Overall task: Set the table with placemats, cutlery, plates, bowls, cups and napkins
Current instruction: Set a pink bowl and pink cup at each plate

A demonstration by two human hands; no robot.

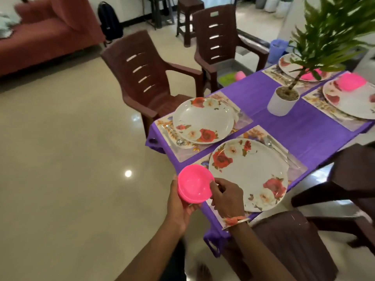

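Note:
Two stacked pink bowls (193,186) hang just off the table's near left corner. My left hand (180,207) holds them from below, fingers curled under the stack. My right hand (226,196) pinches the top bowl's right rim. Beside them a floral plate (248,174) lies on a placemat (292,165) with cutlery (278,148) along its right side. A second floral plate (203,119) sits on the placemat (241,116) behind it. Two further plates (349,102) (294,66) at the far right each carry a pink bowl (352,82).
A potted plant (283,100) stands mid-table on the purple cloth (316,134). Brown plastic chairs (148,78) (223,41) line the far side; dark chairs (292,246) crowd the near right. A blue cup (277,50) sits at the far end. Tiled floor (71,159) lies to the left.

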